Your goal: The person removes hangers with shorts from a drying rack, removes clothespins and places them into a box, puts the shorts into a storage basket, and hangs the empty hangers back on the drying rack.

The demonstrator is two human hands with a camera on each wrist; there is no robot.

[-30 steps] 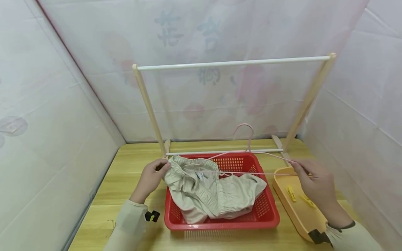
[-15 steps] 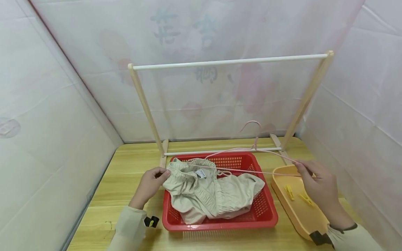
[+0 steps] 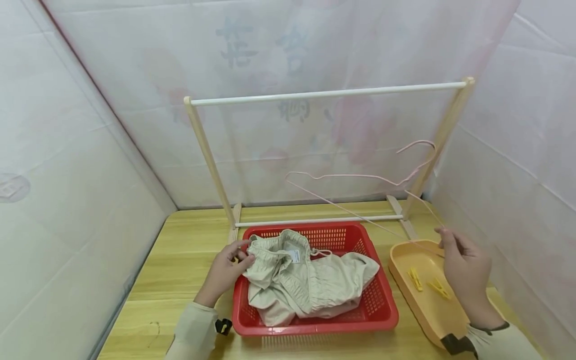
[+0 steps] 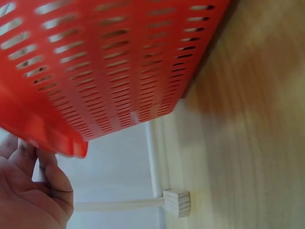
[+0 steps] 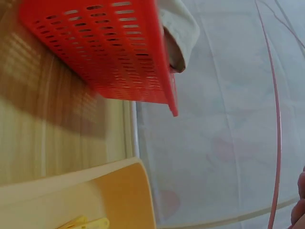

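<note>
A pair of beige shorts (image 3: 315, 285) with an elastic waistband lies crumpled in a red basket (image 3: 315, 328). At the left end of the waistband, my left hand (image 3: 227, 267) holds the cloth between thumb and fingers. In the left wrist view the basket rim hides part of that hand's fingertips. My right hand (image 3: 465, 265) pinches the right end of a pink clothes hanger (image 3: 346, 176). The hanger is tilted above the basket, apart from the shorts, its hook up at the right. Only a bit of the right hand's fingers (image 5: 299, 210) shows in the right wrist view.
Behind the basket stands a rack with a white top rail (image 3: 328, 93) and wooden posts. A yellow tray (image 3: 416, 312) with yellow clothespins (image 3: 415, 279) sits at the right, below my right hand. Cloth walls enclose the wooden table (image 3: 180, 265).
The hanger has come out of the shorts' waistband and risen to the upper right, tilting. My right hand has shifted slightly right. My left hand has moved slightly right and down, with the waistband.
</note>
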